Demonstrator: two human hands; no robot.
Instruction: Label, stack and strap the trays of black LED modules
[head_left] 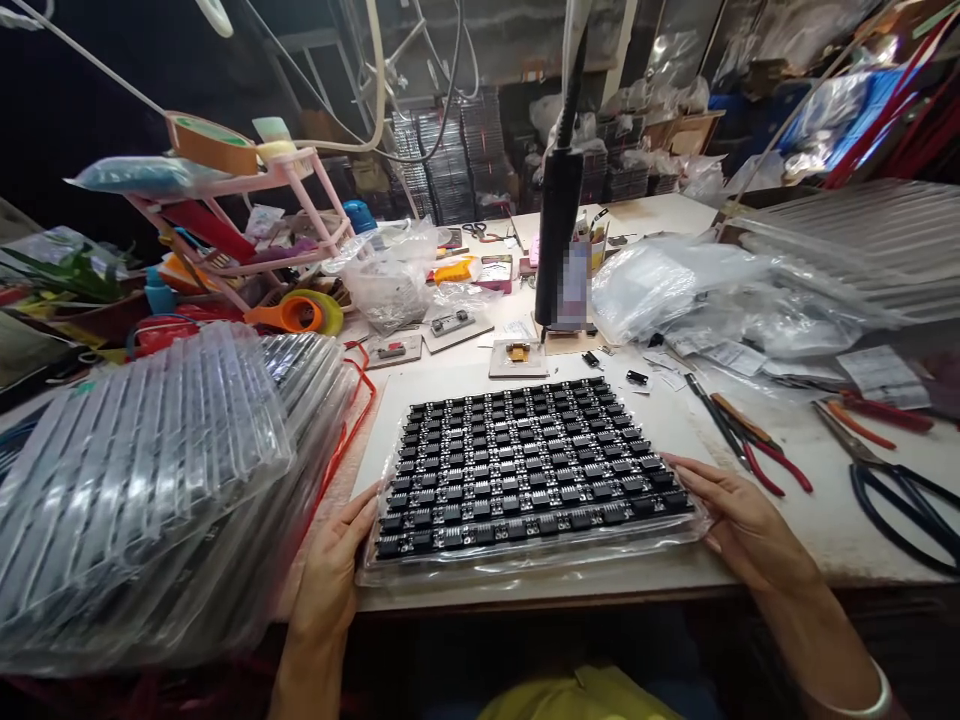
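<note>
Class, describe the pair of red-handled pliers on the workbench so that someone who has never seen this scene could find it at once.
Start at the clear tray of black parts held between the left hand and right hand. Just right of that tray, on the white bench, lie the pliers. Their thin red handles set them apart from the big black-handled scissors further right.

— We are looking at a clear, glossy plastic tray (525, 555) filled with matt black components (525, 465), aren't we?

— Yes, and we are seeing shiny crinkled film on the stacked trays (142, 480) (clear plastic too), bare metal on the scissors (847, 440), and a smooth, pale, matt tabletop (810, 510).
</note>
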